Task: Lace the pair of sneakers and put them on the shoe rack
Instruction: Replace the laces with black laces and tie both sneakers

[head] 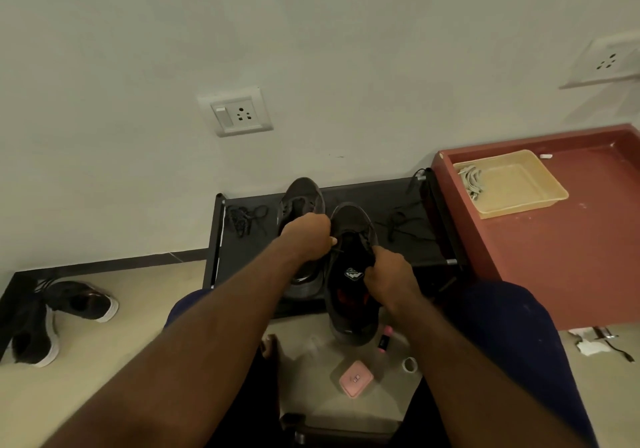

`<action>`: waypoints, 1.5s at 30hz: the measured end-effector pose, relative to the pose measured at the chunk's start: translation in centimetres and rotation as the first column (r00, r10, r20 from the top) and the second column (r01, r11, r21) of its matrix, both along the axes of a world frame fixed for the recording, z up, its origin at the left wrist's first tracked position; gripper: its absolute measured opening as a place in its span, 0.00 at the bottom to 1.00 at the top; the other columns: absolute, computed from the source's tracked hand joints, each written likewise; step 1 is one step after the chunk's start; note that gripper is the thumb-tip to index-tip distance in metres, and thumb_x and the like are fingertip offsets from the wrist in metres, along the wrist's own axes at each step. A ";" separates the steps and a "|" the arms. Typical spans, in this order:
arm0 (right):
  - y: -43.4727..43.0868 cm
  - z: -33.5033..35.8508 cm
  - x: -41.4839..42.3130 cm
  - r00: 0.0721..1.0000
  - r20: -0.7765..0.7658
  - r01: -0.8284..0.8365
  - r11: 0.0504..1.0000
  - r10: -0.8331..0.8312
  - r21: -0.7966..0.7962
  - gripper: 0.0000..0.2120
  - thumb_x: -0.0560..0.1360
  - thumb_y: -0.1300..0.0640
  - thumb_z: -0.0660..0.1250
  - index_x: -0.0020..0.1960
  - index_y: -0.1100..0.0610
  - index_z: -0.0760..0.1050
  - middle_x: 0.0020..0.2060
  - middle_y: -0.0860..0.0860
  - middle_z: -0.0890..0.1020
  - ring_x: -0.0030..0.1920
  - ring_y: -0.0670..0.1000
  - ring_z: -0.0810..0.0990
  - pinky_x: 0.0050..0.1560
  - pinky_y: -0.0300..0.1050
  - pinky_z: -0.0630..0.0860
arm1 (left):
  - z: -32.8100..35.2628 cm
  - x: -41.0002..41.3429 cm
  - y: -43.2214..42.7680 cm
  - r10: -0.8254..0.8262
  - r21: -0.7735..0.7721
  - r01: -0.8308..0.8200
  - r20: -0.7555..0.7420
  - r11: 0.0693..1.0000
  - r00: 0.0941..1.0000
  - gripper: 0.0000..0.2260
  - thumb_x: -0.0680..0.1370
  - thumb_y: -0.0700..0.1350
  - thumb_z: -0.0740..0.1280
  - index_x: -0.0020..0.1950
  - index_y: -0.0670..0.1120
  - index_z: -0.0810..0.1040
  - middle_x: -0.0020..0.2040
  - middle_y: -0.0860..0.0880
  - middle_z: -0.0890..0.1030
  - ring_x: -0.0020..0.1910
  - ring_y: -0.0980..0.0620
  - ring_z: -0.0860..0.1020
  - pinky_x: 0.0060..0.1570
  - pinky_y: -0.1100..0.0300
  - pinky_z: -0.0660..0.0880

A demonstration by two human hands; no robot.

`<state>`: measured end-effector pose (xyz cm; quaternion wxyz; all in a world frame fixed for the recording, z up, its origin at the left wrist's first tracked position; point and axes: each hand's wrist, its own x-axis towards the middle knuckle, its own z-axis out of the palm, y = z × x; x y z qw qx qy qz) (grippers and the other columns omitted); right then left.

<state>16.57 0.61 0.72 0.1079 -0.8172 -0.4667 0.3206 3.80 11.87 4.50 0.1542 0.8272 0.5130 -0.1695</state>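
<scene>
- Left hand: grip closed, with fingers and thumb curled at the left edge of the near sneaker's opening. A thin strand of lace shows just under the thumb. Whether the fingers pinch the lace or the shoe's edge cannot be told.
- Right hand: grip closed, with fingers curled over the right edge of the same opening, beside the tongue with its white logo.
- Near sneaker: dark grey, with its toe pointing away toward the wall. Its front part is over the top of the shoe rack and its heel hangs over the near edge above the floor.
- Far sneaker: dark grey, lying on the rack top just left of the near sneaker, partly hidden by the left hand.
- Left lace: a loose black tangle at the left end of the rack top.
- Right lace: loose black strands at the right end of the rack top.
- Counter: red with a raised rim, standing to the right of the rack.
- Tray: beige, on the counter, with pale cords at its left side.
- Black shoes: a pair with white soles, on the floor to the far left.
- Pink box: on the floor near the person, below the sneaker's heel.
- Wall socket: white, above the rack.
</scene>
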 end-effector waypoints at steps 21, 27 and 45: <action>0.4 0.6 -0.1 0.999 0.018 -0.048 0.998 0.048 -0.036 0.13 0.76 0.52 0.66 0.60 0.54 0.72 0.53 0.54 0.80 0.53 0.58 0.79 0.48 0.49 0.77 | 0.1 -0.5 -0.3 0.196 0.060 -0.246 0.438 0.967 0.877 0.11 0.81 0.45 0.66 0.46 0.39 0.82 0.44 0.42 0.83 0.47 0.43 0.81 0.45 0.55 0.75; 1.1 0.3 -0.5 0.995 -0.049 -0.085 0.995 0.088 0.051 0.18 0.77 0.54 0.64 0.65 0.55 0.69 0.56 0.57 0.78 0.55 0.60 0.78 0.51 0.50 0.75 | -2.1 2.2 0.2 0.025 0.149 -0.033 0.055 0.988 0.998 0.11 0.82 0.46 0.64 0.60 0.42 0.78 0.57 0.41 0.80 0.54 0.40 0.79 0.49 0.48 0.76; 3.1 0.4 0.1 1.000 0.002 0.023 0.999 -0.023 -0.045 0.14 0.78 0.58 0.59 0.62 0.57 0.72 0.58 0.57 0.79 0.59 0.60 0.77 0.56 0.53 0.74 | 2.7 -0.4 6.4 0.509 -0.396 -0.688 0.860 0.608 -0.045 0.11 0.83 0.42 0.59 0.45 0.45 0.78 0.35 0.50 0.75 0.32 0.57 0.72 0.34 0.63 0.68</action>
